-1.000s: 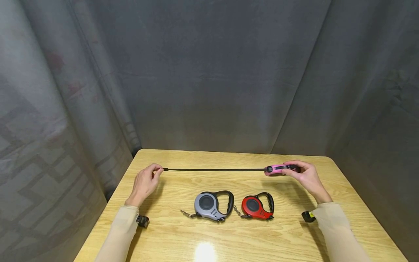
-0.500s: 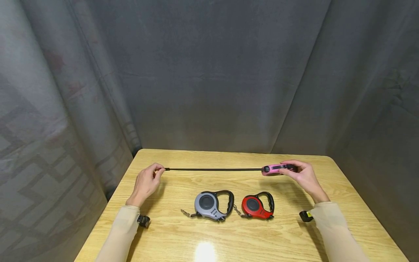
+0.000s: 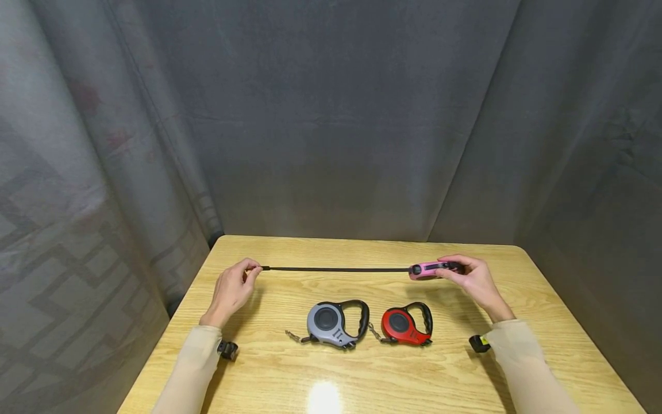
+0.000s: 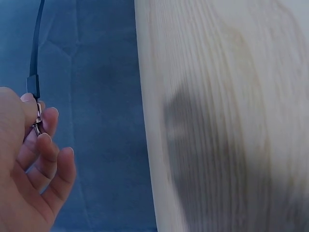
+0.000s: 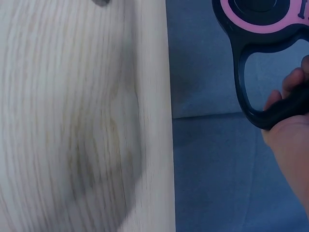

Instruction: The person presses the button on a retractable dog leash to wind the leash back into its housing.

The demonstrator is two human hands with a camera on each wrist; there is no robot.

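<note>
Pink leash reel (image 3: 428,269) held above far part of table (image 3: 362,374), right hand (image 3: 473,282) curled round its black handle. Black strap (image 3: 336,269) runs taut leftward to metal clip (image 4: 37,121), pinched in left hand (image 3: 230,290) fingers. Grey reel (image 3: 331,323) and red reel (image 3: 404,326) lie nearer, side by side.

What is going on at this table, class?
A person holds a pink leash by its handle in the right hand and pinches the clip at the end of its black strap with the left hand. The strap runs taut between the hands, above the table. A grey leash and a red leash lie side by side on the table, nearer the person, untouched.
</note>
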